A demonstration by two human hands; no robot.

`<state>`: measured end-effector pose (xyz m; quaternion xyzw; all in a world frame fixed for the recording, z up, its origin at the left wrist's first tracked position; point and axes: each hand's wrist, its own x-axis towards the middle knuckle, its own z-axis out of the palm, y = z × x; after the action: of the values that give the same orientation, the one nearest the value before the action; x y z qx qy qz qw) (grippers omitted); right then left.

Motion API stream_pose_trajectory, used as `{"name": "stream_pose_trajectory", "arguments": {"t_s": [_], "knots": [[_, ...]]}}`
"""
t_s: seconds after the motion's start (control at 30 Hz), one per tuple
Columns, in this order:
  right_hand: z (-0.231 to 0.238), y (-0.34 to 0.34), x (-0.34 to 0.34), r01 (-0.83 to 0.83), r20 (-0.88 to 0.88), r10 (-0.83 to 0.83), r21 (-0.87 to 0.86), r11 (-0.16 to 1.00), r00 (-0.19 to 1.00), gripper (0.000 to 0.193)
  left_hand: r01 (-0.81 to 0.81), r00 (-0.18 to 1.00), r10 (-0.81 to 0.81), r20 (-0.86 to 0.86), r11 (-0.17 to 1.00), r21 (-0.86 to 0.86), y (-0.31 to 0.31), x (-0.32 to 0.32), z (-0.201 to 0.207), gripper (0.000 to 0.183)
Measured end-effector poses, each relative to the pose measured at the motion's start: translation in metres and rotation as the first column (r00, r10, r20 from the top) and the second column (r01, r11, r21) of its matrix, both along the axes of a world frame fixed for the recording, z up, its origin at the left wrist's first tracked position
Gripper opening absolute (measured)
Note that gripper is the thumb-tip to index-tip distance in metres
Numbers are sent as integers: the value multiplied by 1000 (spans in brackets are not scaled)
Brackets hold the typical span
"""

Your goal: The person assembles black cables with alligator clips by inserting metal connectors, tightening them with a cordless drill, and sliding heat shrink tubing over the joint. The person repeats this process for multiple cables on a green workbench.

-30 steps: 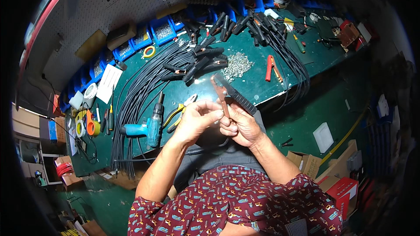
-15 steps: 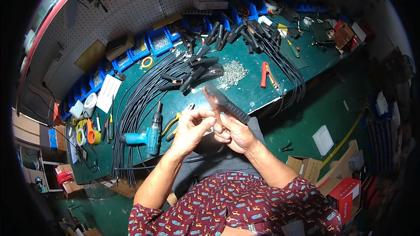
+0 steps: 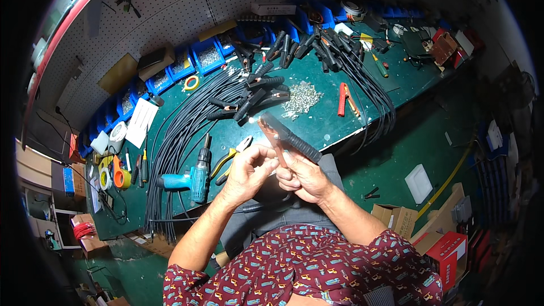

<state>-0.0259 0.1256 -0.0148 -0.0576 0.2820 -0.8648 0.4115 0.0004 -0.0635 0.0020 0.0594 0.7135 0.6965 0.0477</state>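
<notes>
A seated person in a maroon patterned shirt [image 3: 294, 258] and grey trousers [image 3: 289, 215] leans over their lap, with a dark cable [image 3: 258, 207] crossing it below the hands. The right hand [image 3: 309, 178] is closed around a large clamp [image 3: 289, 137], which has a ribbed black handle and a copper-coloured side. The clamp is held up above the lap, in front of the bench edge, tilted with its head up and to the left. The left hand [image 3: 250, 171] has its fingers drawn together at the clamp's lower copper end; I cannot tell whether they pinch it.

On the green workbench [image 3: 331, 130], a teal power drill [image 3: 197, 178] stands left of the hands, with yellow-handled pliers [image 3: 226, 161] just beside it. A thick bundle of black cables [image 3: 175, 119] curves behind the drill up to a heap of black clamps [image 3: 249, 101]. To their right are a pile of small metal pieces [image 3: 302, 101] and a red-handled clamp [image 3: 342, 101]. Farther back, blue bins [image 3: 208, 59] line the bench beneath a pegboard wall [image 3: 175, 8].
</notes>
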Motion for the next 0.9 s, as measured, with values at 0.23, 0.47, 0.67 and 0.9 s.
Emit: {"name": "stream_pose_trajectory", "arguments": {"t_s": [0.23,0.47,0.67,0.9], "knots": [[-3,-5,0,-8,-53,6,-36,999,999,27,-4,997,-10,71,978,207,-8,-3,-11,16],[-3,-4,1,-5,-29,5,-4,1000,1000,28,-14,998,2,65,984,180,-4,1,-7,15],[-11,-7,-2,-45,-19,45,-33,998,999,29,-41,999,38,29,995,86,-9,3,-18,14],[-3,-14,4,-100,42,98,57,993,994,28,-97,983,21,182,903,419,-12,17,-25,22]]}}
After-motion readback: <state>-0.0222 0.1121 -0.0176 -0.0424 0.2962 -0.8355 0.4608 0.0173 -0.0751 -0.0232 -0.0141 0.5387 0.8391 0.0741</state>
